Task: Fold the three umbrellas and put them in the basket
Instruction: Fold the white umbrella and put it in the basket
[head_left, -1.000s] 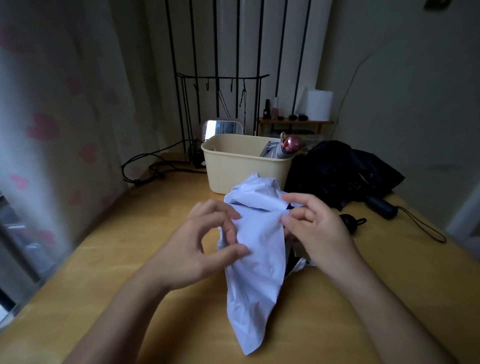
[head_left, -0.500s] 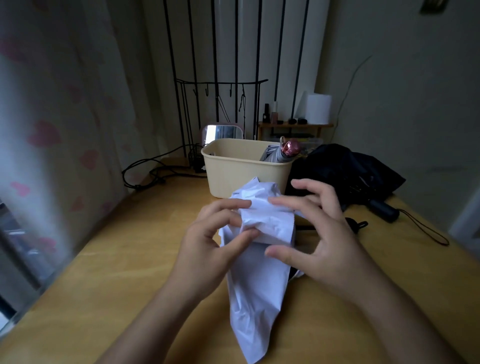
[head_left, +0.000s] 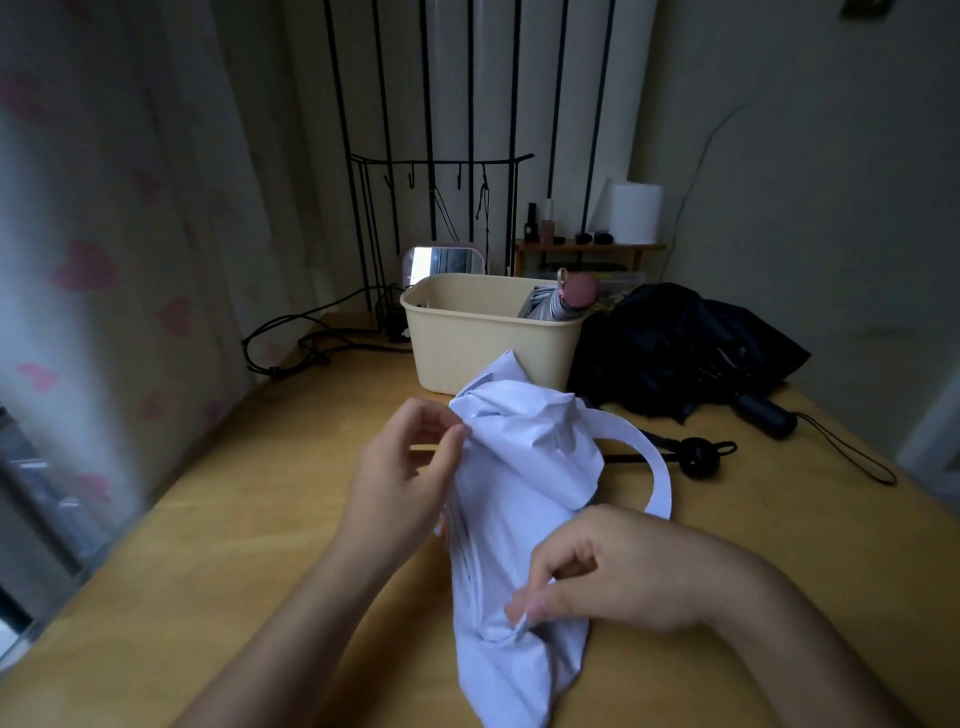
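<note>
A pale lavender umbrella (head_left: 524, 493), its canopy crumpled and loose, lies lengthwise on the wooden table (head_left: 234, 545) in front of me, with its closing strap curving out to the right. My left hand (head_left: 400, 478) pinches the fabric at its upper left edge. My right hand (head_left: 597, 571) pinches a fold lower down on the canopy. Behind stands a cream plastic basket (head_left: 467, 343) holding a folded grey umbrella with a pink handle (head_left: 566, 301). A black umbrella (head_left: 675, 348) lies unfolded to the basket's right.
A black round strap piece (head_left: 698, 454) lies beside the lavender umbrella. Black cables (head_left: 306, 338) trail at the table's back left. A mirror (head_left: 441, 260), a wire hook rack and a small wooden shelf with bottles stand behind the basket. A curtain hangs on the left.
My right hand has dropped from the top of the lavender umbrella to its lower half and now pinches a fold there. The strap has swung free to the right. My left hand stays at the upper edge.
</note>
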